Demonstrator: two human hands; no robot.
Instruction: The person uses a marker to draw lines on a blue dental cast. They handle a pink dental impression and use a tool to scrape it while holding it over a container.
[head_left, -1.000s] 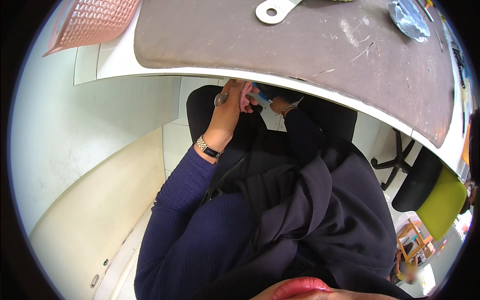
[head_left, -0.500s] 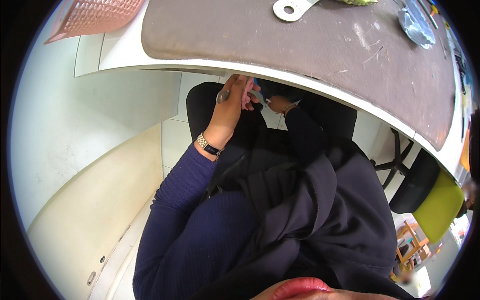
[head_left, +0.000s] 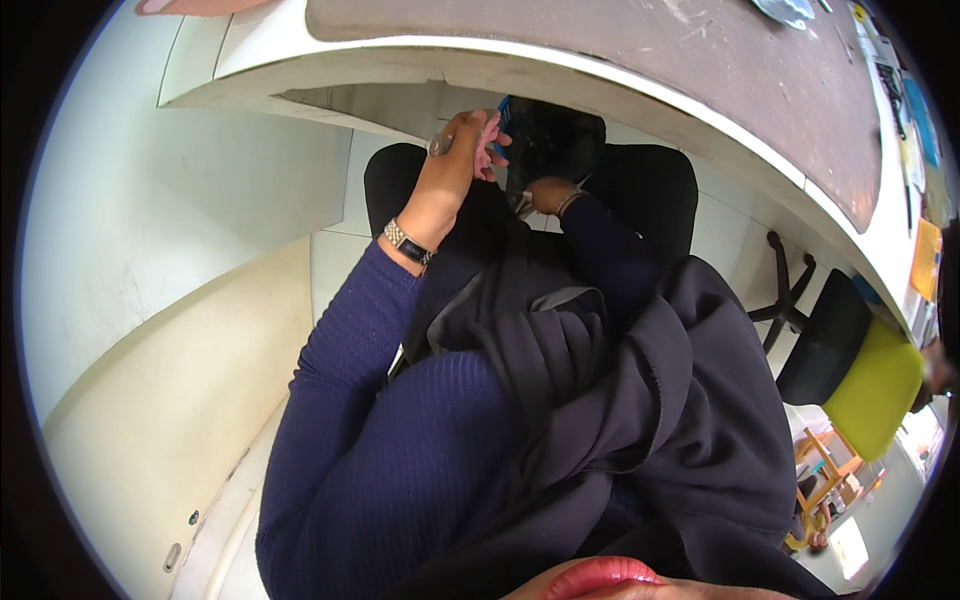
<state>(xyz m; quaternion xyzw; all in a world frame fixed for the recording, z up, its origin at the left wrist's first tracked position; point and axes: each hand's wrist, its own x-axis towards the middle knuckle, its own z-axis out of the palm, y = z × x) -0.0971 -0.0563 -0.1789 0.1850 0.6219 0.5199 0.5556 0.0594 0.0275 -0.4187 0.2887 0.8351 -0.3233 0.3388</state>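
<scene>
Fabric [head_left: 600, 420] in black, loosely folded, hangs over the person's front and lap, next to a ribbed navy sleeve [head_left: 345, 320] on the left arm. That arm reaches forward, a watch [head_left: 407, 243] around its wrist. The left hand [head_left: 455, 165] has its thumb and fingers closed on a crumpled pink piece [head_left: 486, 148], just below the table's front edge; a rounded grey metallic item [head_left: 440, 145] shows at the back of this hand. The right hand [head_left: 550, 194], apart from the left and lower, is closed around a slim pale item [head_left: 525, 205], too small to identify. A bracelet [head_left: 570, 200] circles the right wrist.

Just beyond the hands, between the knees, sits a black container-like shape [head_left: 555, 140], with a blue strip [head_left: 504, 115] beside it. Whether it is a bag or a bin, and what it holds, I cannot tell.

Above, the white table [head_left: 400, 52] carries a brown mat [head_left: 600, 22]. A pink container [head_left: 200, 5] is cut off at upper left, its inside out of view. A crumpled pale-blue piece [head_left: 785, 10] lies on the mat's far part, and an orange-yellow packet [head_left: 925, 260] lies along the right side, its contents hidden. Farther right stand a chair with a lime-green back [head_left: 875, 390] and a wooden stool [head_left: 830, 475].
</scene>
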